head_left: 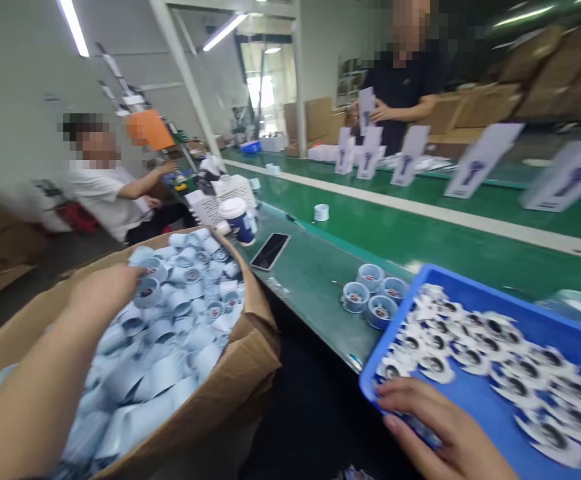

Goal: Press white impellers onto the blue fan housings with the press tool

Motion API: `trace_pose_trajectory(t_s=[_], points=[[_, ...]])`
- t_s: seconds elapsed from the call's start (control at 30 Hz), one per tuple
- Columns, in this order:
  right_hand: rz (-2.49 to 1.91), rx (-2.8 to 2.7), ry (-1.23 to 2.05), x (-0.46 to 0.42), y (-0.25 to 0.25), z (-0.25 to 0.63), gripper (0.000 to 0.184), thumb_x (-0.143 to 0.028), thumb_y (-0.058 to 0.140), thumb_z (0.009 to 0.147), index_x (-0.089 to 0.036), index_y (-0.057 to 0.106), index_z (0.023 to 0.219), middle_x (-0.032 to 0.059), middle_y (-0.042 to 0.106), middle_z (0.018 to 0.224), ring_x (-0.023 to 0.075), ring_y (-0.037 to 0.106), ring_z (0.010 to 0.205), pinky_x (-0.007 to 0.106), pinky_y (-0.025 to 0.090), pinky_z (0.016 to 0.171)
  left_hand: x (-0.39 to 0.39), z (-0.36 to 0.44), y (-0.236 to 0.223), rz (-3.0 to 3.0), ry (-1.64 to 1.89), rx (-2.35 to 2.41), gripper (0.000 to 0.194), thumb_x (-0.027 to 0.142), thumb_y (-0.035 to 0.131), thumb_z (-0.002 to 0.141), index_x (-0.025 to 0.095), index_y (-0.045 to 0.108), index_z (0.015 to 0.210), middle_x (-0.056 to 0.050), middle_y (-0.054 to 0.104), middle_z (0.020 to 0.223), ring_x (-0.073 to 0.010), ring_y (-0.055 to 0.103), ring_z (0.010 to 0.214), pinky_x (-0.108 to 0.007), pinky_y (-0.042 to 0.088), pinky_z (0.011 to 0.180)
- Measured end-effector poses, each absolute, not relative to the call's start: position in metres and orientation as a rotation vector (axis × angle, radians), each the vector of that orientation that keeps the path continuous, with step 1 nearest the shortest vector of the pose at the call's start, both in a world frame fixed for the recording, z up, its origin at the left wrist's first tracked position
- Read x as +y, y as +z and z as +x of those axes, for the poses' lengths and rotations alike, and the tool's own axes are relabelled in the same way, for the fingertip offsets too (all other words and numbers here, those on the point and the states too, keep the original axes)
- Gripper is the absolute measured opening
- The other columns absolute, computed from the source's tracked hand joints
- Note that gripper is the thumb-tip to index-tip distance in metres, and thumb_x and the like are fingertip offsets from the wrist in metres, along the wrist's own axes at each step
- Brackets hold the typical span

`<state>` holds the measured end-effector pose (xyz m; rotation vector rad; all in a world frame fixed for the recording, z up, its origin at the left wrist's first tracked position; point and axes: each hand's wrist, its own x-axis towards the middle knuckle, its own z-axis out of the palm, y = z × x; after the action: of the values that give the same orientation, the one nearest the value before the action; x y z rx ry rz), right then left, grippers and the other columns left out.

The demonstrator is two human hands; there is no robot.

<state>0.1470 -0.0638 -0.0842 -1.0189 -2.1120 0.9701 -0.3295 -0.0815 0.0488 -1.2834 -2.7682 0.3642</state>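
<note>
My left hand reaches into a big cardboard box heaped with pale blue ring-shaped parts, and its fingers are closed on one pale blue ring. My right hand rests on the near rim of a blue tray, fingers curled over small white pieces at its corner; what they hold is unclear. The tray carries several white pieces with dark centres. Three assembled blue rings stand on the green table just left of the tray.
A black phone, a paper cup and a tape roll lie on the green bench. White product boxes ride the conveyor. One person sits at left; another stands across.
</note>
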Motion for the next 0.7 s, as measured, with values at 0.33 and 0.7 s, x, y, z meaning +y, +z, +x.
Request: trace_pose_trajectory(t_s=[0.33,0.7], points=[[-1.124,-2.051,1.163,-0.072,-0.073,0.144,0.021,-0.033,0.048,0.093,-0.020,0.066,0.093,0.0078,0.062,0.107,0.0211,0.059,0.104,0.038,0.048,0.095,0.065,-0.130,0.031,-2.227,0.454,-2.178,0.027,0.029,0.056,0.094,0.019,0.061,0.118,-0.008,0.063,0.119,-0.0228,0.062,0.106,-0.043,0.051,0.092],[-1.179,-2.065,1.059,-0.076,-0.079,0.149,0.030,-0.045,0.051,0.092,-0.024,0.071,0.093,0.0076,0.067,0.106,0.0216,0.064,0.103,0.033,0.054,0.093,0.093,-0.071,0.014,-2.617,0.325,-1.999,0.038,0.033,0.058,0.093,0.019,0.055,0.128,-0.011,0.058,0.129,-0.0253,0.058,0.115,-0.047,0.049,0.097]])
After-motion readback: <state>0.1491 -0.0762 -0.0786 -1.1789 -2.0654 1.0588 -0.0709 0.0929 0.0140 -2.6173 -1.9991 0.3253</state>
